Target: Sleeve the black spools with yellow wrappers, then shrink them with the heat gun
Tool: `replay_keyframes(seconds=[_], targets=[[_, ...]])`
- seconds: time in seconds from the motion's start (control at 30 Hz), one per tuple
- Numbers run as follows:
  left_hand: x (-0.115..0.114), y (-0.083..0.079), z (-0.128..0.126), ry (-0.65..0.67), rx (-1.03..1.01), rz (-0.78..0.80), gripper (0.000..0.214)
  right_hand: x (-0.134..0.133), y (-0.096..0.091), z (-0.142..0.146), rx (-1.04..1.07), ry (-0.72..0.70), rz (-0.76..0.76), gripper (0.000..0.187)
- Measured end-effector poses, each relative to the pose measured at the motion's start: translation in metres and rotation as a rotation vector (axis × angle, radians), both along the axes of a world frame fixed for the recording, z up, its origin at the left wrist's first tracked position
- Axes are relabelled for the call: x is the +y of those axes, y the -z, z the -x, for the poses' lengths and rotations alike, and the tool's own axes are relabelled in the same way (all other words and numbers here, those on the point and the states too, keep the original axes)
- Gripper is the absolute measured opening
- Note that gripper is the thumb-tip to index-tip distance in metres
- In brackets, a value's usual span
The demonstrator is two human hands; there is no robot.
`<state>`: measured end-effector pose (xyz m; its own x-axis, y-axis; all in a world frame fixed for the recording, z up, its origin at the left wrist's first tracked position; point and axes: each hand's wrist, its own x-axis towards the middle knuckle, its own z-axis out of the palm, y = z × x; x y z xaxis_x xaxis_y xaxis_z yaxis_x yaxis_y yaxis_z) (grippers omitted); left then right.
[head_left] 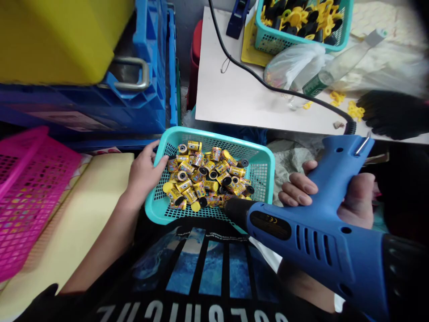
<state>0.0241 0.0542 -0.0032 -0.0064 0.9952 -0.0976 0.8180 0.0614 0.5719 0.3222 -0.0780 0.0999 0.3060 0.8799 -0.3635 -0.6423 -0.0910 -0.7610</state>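
My left hand grips the left rim of a teal mesh basket, its fingers curling over the edge. The basket is heaped with several small cylinders, wrapped in yellow printed labels and with black ends. My right hand is wrapped around the handle of a blue heat gun. The gun's black nozzle points left, just over the basket's near rim and close to the cylinders. A black cable runs from the gun's handle up across the table.
A white table holds a teal basket of yellow-and-black parts, a plastic bottle, a plastic bag and a black-gloved hand. A pink mesh basket, a cream pad and blue crates stand to the left.
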Motion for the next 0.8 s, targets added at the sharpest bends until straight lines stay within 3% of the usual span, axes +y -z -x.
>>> replay_keyframes(seconds=[0.37, 0.63, 0.7, 0.8], targets=[[0.0, -0.001, -0.001, 0.001, -0.036, 0.012, 0.054, 0.001, 0.003, -0.012, -0.016, -0.118, -0.032, 0.055], [-0.002, 0.002, 0.0, 0.023, -0.008, 0.007, 0.052, 0.0, -0.003, -0.008, 0.001, -0.073, -0.025, 0.055], [-0.002, 0.001, 0.002, 0.046, 0.05, -0.071, 0.051, -0.003, -0.005, -0.018, -0.011, -0.054, -0.014, 0.057], [-0.003, -0.01, -0.002, 0.115, 0.151, -0.289, 0.046, -0.008, 0.0, -0.043, 0.086, 0.135, 0.123, 0.05]])
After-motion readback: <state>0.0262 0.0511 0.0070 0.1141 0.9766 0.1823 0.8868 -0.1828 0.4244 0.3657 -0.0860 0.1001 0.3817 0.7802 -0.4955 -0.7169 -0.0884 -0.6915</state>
